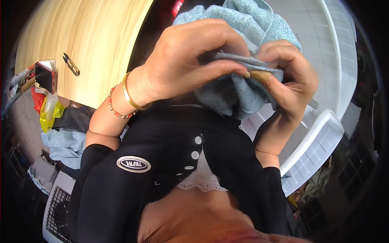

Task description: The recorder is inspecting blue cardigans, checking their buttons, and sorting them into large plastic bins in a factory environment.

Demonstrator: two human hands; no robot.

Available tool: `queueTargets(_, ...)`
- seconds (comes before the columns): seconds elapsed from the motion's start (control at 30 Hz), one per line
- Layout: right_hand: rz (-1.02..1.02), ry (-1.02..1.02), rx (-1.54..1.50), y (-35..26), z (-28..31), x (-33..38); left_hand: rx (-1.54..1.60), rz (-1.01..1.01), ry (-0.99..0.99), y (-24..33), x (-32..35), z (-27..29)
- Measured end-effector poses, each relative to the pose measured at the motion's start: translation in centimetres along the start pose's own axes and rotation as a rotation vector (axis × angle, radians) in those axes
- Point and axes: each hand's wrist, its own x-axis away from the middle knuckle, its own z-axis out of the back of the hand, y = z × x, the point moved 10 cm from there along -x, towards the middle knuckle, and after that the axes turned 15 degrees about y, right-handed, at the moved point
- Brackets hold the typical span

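A light blue-grey knitted cloth (233, 95) hangs bunched in front of my chest, held up by both hands. My left hand (182, 60) is closed on its folded edge, thumb and fingers pinching the layers. Close beside it, my right hand (298, 79) grips the same edge, its fingers curled behind the knit. Tan tape (260, 76) wraps the right thumb, which presses on the fold near the left thumb's tip. The fingertips behind the cloth are partly hidden. A gold bangle (129, 94) and a beaded bracelet (113, 106) circle my left wrist.
Left of me is a wooden table (105, 36) with thread snips (71, 65) on it. A phone (45, 77) lies at its edge, near a yellow bag (51, 113) and more grey-blue cloth (67, 145). White plastic surfaces (344, 60) stand on the right.
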Motion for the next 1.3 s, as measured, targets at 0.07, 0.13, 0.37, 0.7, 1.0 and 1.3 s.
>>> queueTargets(0.07,0.037,-0.001,0.02,-0.2,0.0,0.1,-0.004,-0.016,0.001,0.1,0.1,0.0)
queueTargets(0.13,0.077,-0.002,0.04,-0.6,-0.1,0.1,-0.015,-0.063,0.003,0.4,-0.1,0.0)
queueTargets(0.37,0.135,0.018,0.137,-1.3,0.2,-0.3,-0.066,-0.095,0.004,0.8,-0.6,-0.1)
queueTargets(0.7,0.086,0.066,0.208,-2.0,1.8,0.3,-0.071,-0.197,0.009,1.6,-0.6,-1.7)
queueTargets(1.0,-0.046,0.259,0.121,-1.0,3.7,1.3,-0.418,-0.513,0.201,4.8,-1.7,-2.1)
queueTargets(1.3,-0.129,0.161,0.306,1.7,8.1,3.9,-0.522,-0.599,0.141,5.7,-3.2,-3.7)
